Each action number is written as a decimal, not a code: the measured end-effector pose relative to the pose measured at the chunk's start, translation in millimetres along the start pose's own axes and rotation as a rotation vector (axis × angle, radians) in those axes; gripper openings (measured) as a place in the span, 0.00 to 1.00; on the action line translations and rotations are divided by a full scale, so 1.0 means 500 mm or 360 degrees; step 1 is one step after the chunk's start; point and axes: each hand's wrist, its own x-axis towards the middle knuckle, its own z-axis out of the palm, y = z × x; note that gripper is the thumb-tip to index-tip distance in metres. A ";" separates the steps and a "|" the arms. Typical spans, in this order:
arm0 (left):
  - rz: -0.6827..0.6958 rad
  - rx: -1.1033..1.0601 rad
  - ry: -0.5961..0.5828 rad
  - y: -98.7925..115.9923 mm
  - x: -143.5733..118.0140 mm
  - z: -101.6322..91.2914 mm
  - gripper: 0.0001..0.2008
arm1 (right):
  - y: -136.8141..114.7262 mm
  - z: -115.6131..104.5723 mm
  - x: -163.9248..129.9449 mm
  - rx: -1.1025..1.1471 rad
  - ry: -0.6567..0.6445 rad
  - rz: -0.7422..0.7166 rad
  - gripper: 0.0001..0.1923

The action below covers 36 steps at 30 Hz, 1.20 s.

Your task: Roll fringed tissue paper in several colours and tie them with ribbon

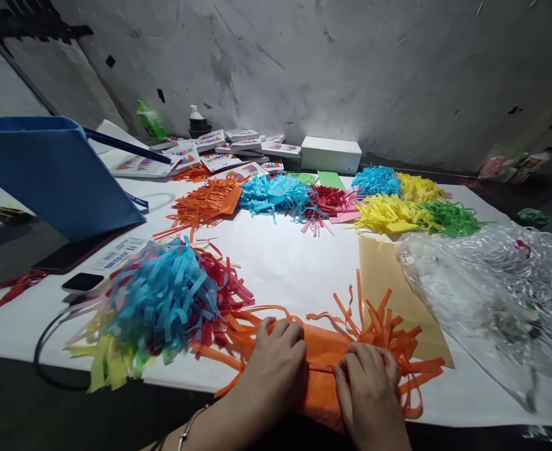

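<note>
Both my hands, left (276, 369) and right (367, 388), press flat on orange fringe (325, 357) at worktop (285, 257) near edge; rolling looks half done; finished pom-pom (163, 300) beside; cut piles (398, 200) remain.

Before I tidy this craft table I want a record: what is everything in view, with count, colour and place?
fringed paper under the hands: one, orange, near edge
mixed fringe pile: one, blue, red and yellow, near left
fringe bundles: a row, orange, blue, red, pink, yellow, green, across the back
tan sheet: one, right of centre
plastic wrap: one heap, clear, right
blue bag: one, left
small boxes: many, white with coloured prints, back left
white box: one, back by the wall
phone: one, dark, left edge
table: one, white top
left hand: pressing the orange paper
right hand: pressing beside it
</note>
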 end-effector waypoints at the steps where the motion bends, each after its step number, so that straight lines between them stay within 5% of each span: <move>1: 0.0037 0.0039 0.0002 0.000 0.002 0.001 0.06 | -0.002 0.001 0.001 -0.0006 0.0005 -0.0005 0.11; 7: 0.0484 0.0029 0.0034 -0.005 0.007 0.008 0.08 | -0.008 0.007 0.002 0.0098 0.0106 -0.0373 0.14; 21: 0.0343 -0.0150 0.0120 -0.030 -0.003 0.032 0.06 | -0.005 0.018 0.026 0.0096 0.0102 -0.0429 0.20; 26: 0.0380 -0.0224 0.0307 -0.018 0.000 0.014 0.06 | -0.012 0.035 0.026 0.0044 0.0164 -0.0405 0.23; 31: 0.0657 -0.0438 0.0087 0.027 -0.018 0.005 0.06 | -0.006 0.017 0.050 0.0106 0.0222 -0.0215 0.16; 36: 0.0450 -0.0377 0.0083 0.009 -0.005 0.050 0.09 | 0.078 -0.072 0.062 0.0224 0.0737 0.0369 0.11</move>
